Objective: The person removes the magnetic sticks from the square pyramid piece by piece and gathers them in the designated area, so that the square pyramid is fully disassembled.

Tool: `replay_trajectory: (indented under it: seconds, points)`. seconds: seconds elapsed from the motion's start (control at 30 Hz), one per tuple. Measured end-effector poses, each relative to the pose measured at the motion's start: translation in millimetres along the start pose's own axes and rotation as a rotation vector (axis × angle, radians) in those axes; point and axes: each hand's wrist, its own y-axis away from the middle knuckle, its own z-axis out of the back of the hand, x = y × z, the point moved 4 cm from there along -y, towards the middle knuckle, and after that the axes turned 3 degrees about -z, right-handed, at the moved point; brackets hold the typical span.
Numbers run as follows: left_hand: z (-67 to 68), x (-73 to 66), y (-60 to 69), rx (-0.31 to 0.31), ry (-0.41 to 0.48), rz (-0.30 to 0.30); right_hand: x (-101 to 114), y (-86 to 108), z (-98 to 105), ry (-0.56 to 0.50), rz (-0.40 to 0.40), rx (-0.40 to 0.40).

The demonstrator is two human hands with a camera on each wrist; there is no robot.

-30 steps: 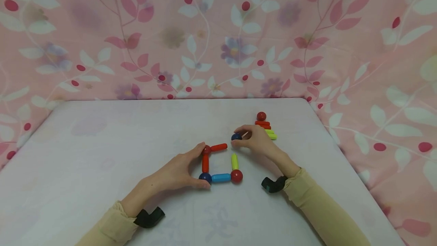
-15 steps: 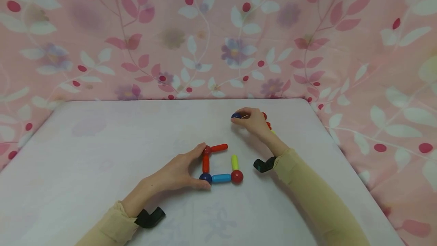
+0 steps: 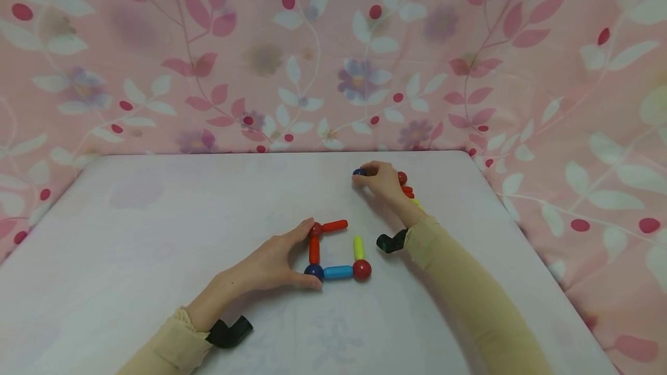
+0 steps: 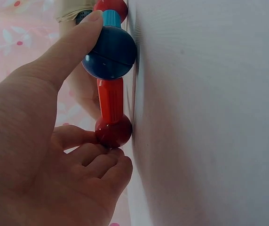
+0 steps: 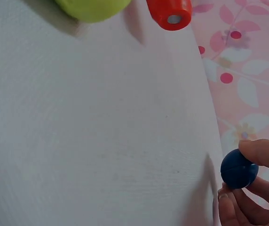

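Observation:
My left hand (image 3: 268,264) spans the left side of a frame of magnetic rods and balls, its thumb at the dark blue ball (image 4: 110,52) and its fingers at the red ball (image 4: 114,132). A red rod (image 3: 314,250) joins those two. Another red rod (image 3: 335,225) points right from the upper ball. Along the bottom, a light blue rod (image 3: 338,272) runs to a larger red ball (image 3: 362,269), from which a yellow-green rod (image 3: 359,247) points away. Farther back, my right hand (image 3: 383,183) pinches a loose blue ball (image 5: 239,168) between thumb and fingers.
Beside the right hand lie a red ball (image 3: 402,178), red rods (image 3: 408,191) and yellow-green rods (image 3: 416,203), partly hidden by that hand. The white table (image 3: 172,213) ends at a pink floral curtain (image 3: 323,74) behind and at the right.
My right hand has carried the blue ball away from the frame toward the table's back, next to the spare pieces. The left hand and the frame have stayed in place.

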Motion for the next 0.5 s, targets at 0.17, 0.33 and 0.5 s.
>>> replay_trajectory:
  seconds: [0.17, 0.33, 0.5]
  points:
    - [-0.3, 0.2, -0.3, -0.002, -0.004, -0.002, -4.4, -0.8, -5.7, 0.015, 0.001, -0.026]
    - [-1.0, 0.5, -0.3, -0.002, -0.008, 0.001, -5.9, 2.5, -8.1, 0.003, -0.006, -0.040]
    - [-1.0, 0.6, 0.1, -0.006, -0.015, 0.006, -7.5, 3.7, -10.0, -0.016, -0.008, -0.042]
